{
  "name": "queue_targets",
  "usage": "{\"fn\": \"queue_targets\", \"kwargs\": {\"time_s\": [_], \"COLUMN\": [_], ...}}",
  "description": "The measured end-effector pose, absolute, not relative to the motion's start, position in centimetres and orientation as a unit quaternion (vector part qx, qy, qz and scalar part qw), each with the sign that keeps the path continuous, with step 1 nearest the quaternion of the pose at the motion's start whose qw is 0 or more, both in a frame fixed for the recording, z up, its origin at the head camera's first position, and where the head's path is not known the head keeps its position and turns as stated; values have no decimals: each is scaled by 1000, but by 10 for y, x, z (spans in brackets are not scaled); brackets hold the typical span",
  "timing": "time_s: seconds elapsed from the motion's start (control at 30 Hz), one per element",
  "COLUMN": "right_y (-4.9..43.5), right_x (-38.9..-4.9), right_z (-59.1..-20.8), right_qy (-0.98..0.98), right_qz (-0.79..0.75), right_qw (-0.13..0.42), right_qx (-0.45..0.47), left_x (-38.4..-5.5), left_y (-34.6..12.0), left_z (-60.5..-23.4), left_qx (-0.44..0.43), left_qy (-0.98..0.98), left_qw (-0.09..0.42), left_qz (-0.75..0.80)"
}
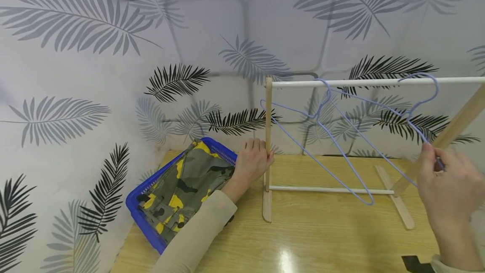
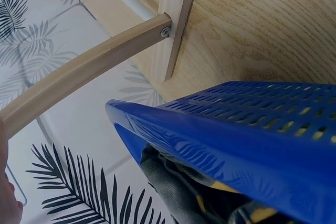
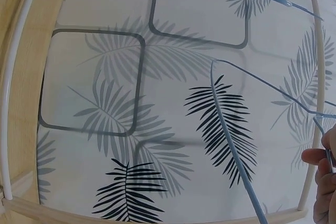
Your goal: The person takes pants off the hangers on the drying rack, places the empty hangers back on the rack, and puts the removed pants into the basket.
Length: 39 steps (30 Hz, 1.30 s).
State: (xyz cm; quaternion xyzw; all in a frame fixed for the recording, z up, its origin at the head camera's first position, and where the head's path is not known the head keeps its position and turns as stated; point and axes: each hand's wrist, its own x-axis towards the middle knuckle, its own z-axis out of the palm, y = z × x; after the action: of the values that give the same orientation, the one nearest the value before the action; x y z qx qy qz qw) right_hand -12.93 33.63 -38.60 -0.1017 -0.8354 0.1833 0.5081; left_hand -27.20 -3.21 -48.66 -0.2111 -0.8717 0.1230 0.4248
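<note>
At the left wooden post point(image 1: 268, 129) of a small clothes rack, my left hand point(image 1: 250, 161) grips the upright, its thumb against the front. My right hand point(image 1: 452, 184) pinches the shoulder of a light blue clothes hanger point(image 1: 382, 105). That hanger's hook curves over the rack's white top rail point(image 1: 363, 83) in the head view. A second blue hanger point(image 1: 303, 148) hangs bare from the same rail, further left. In the right wrist view, the fingers point(image 3: 324, 182) close on the hanger wire near the image's right edge.
A blue plastic basket point(image 1: 132, 199) stands left of the rack, holding a folded grey, black and yellow camouflage garment point(image 1: 189, 184). The rack's feet point(image 1: 395, 199) rest on a wooden table point(image 1: 322, 239). Behind is a leaf-patterned wall point(image 1: 212, 24).
</note>
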Motion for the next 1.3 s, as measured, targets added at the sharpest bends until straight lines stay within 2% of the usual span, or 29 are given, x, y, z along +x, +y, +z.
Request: {"fn": "queue_targets", "kwargs": {"time_s": [0.2,0.43,1.07,1.3], "right_y": [333,334,337,339], "right_x": [-132,-136,-140,-138], "right_z": [-384,-385,-400,-402], "right_qy": [-834,-855,-854,-862], "right_qz": [175,140,159,153], "right_qw": [512,489,482,472], "right_qx": [-113,-106,-115,-106], "left_x": [-272,-272,-272,-269], "left_y": [-33,-32,-28,-31], "left_z": [-488,-487,-488,-485], "left_qx": [-211,-212,-213,-212], "left_qy": [-872,-871,-870,-882], "left_qw": [426,428,426,405], "left_qz": [119,116,124,112]}}
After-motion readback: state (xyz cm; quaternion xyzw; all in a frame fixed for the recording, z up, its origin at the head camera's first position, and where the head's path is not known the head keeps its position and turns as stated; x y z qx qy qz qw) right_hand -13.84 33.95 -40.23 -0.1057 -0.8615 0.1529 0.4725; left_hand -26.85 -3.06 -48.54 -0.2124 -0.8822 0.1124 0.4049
